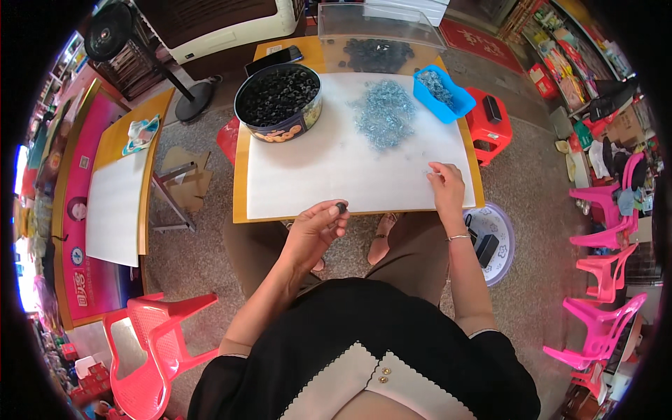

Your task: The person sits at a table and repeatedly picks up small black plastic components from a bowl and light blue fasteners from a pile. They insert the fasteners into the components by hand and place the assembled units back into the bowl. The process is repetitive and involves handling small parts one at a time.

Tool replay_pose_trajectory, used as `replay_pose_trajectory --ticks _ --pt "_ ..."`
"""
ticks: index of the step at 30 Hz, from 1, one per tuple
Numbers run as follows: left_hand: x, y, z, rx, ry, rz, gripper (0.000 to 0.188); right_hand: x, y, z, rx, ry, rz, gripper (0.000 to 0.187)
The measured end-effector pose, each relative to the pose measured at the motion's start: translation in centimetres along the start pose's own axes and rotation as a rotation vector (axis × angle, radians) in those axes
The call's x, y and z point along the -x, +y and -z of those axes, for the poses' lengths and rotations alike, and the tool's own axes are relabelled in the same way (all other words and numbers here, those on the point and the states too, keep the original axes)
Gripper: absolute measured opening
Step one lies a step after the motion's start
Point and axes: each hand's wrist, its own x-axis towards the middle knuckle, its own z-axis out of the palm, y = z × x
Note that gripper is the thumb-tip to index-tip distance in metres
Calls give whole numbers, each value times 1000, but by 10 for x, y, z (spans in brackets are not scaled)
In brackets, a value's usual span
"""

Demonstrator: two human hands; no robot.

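Near the table's front edge, my left hand (315,229) is closed, pinching a small round black piece (341,207) between thumb and fingers. My right hand (448,185) is further right, over the white sheet (301,185), with thumb and forefinger pressed together. What sits at those fingertips is too small to make out. A loose pile of small clear bluish pieces (385,115) lies on the sheet beyond my hands. To its left stands a round tin (280,127) full of small black ring-like pieces (283,91). A blue plastic basket (458,105) at the right holds more clear pieces.
At the table's far end, a clear plastic box (343,24) has black pieces in it, and a phone (283,56) lies beside the tin. A red stool (486,133) and a white basin (505,245) stand at the right. A pink chair (150,343) is at the lower left.
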Motion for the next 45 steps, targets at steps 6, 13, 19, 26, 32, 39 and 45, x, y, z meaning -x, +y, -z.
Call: replay_pose_trajectory --ticks 6,13,19,26,32,39,45 --pt "2 0 -4 -26 -15 2 24 -3 5 -10 87 -12 105 11" --pt "-1 -5 -5 -24 -37 41 27 17 -100 5 -470 -248 -134 9" --pt "1 -5 -5 -42 -85 1 24 34 -156 3 -575 -454 80 9" --pt "2 -7 -4 -106 -25 -56 24 41 -160 -7 -620 -447 116 12" --pt "3 -5 -6 -178 9 -83 25 44 -165 -8 -548 -389 98 11" --pt "7 1 -9 -294 36 -70 28 43 -157 -13 -620 -443 81 10" --pt "6 1 -7 -249 0 -64 24 42 -147 -18 -823 -544 -80 12"
